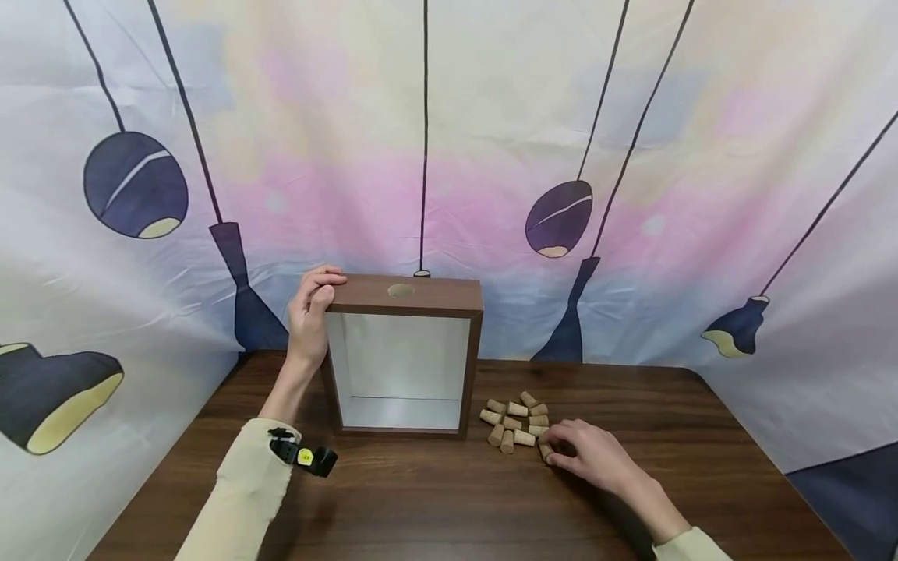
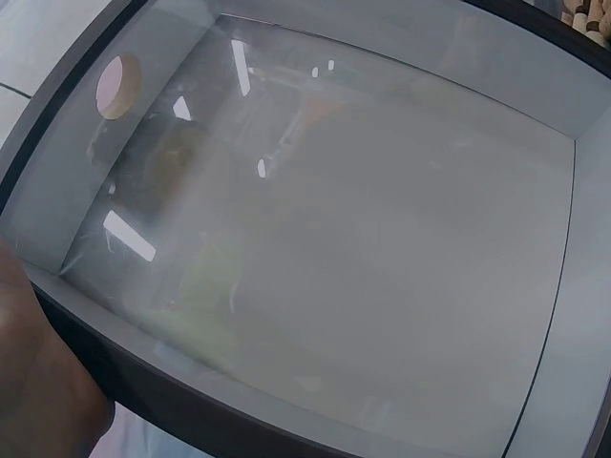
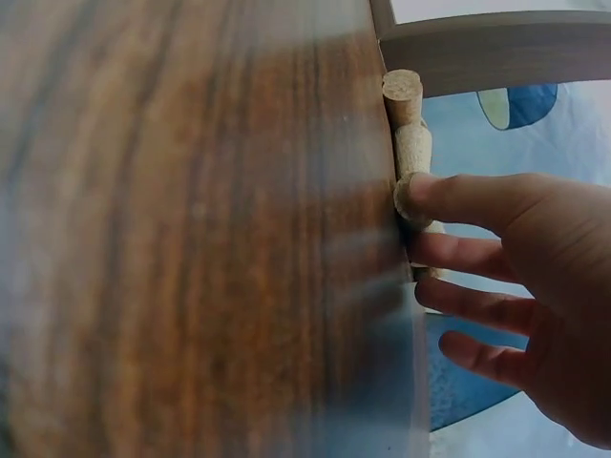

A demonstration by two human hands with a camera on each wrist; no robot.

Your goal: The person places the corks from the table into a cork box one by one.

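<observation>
I can see both hands at work on the brown table [image 1: 435, 499]. The left hand [image 1: 309, 319] holds the top corner of a brown box [image 1: 421, 298], with the thumb on the near side and the other fingers lying over the top. The box stands up on one side, just to the right of that hand, and its big open side faces me. I can look right into it, and the walls inside are white. A round hole [image 2: 117, 86] goes through the top wall, a little to the right of the left fingers.

The right hand [image 1: 596, 456] is low, down by the table top. It makes a narrow pinch, and I see a small cork [image 1: 545, 452] between the thumb and the pointing finger. In the right wrist view the other fingers are spread apart. More corks [image 1: 512, 423] lie in a loose bunch just past the right fingertips and to their left, so they sit between the right hand and the box. Many of them touch each other.

The left arm has a pale sleeve [image 1: 245, 475] with a black band [image 1: 302, 452] at the wrist, below the hand. Past both hands I see a colorful cloth [image 1: 477, 140] with dark lamps [image 1: 559, 218] drawn on it.
</observation>
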